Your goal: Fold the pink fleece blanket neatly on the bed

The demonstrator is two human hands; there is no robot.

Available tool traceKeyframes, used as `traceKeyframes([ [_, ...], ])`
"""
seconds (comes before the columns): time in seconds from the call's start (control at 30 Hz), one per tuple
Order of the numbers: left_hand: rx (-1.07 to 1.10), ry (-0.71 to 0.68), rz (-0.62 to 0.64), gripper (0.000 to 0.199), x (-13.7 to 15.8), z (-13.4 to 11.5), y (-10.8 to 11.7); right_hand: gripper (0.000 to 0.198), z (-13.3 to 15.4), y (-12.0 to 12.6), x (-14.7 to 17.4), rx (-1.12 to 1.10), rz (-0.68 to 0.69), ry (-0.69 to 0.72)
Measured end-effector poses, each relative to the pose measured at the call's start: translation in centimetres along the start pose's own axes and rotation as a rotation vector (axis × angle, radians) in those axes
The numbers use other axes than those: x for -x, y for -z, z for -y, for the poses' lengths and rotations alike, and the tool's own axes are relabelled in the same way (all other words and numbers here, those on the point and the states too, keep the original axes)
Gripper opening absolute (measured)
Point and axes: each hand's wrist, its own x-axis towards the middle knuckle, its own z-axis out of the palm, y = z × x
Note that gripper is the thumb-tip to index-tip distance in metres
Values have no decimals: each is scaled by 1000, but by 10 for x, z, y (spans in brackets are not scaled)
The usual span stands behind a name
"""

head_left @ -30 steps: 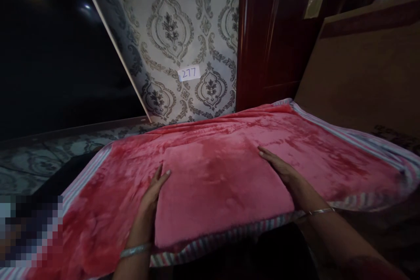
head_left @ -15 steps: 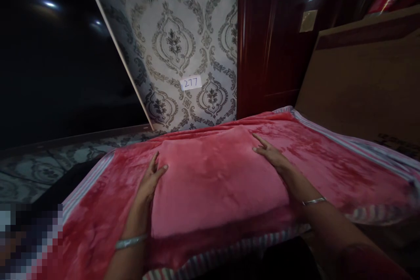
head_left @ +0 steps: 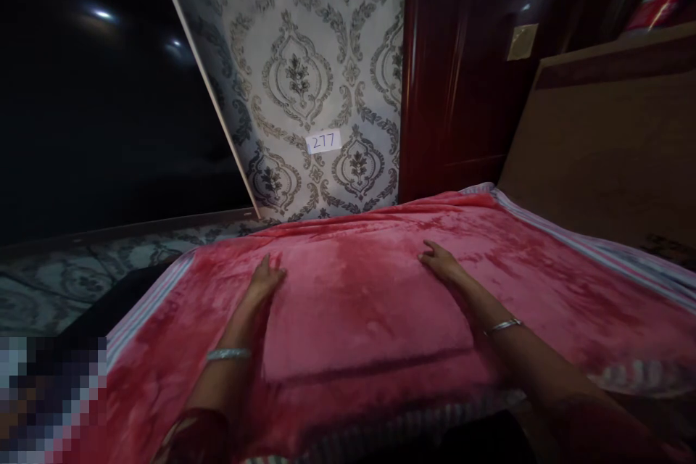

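Left hand (head_left: 265, 281) and right hand (head_left: 443, 264) sit kinda half-open at either side of the folded pink blanket (head_left: 370, 312) mid-frame, probably to steady it evenly; can't tell if they're gripping.

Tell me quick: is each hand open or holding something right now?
Left hand: open, at the left edge of the folded pink cloth.
Right hand: open, at the cloth's right edge.
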Motion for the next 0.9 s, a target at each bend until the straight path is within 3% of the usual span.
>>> traceKeyframes([
  [0.1,-262,-181,64,66,-11,-35,-25,63,41,-13,-17,136,-16,111],
  [0.2,-370,-300,178,63,-15,-60,-66,59,82,-42,-24,236,33,214],
  [0.37,-774,-405,280,61,-7,-48,-114,53,103,-81,-6,507,106,285],
  [0.53,-864,-409,277,62,-4,-25,-124,53,92,-90,4,598,121,292],
  [0.67,-869,-401,295,61,-5,-27,-124,53,91,-91,1,592,140,277],
  [0.9,-834,-443,219,61,-2,-24,-125,53,91,-92,3,590,111,277],
])
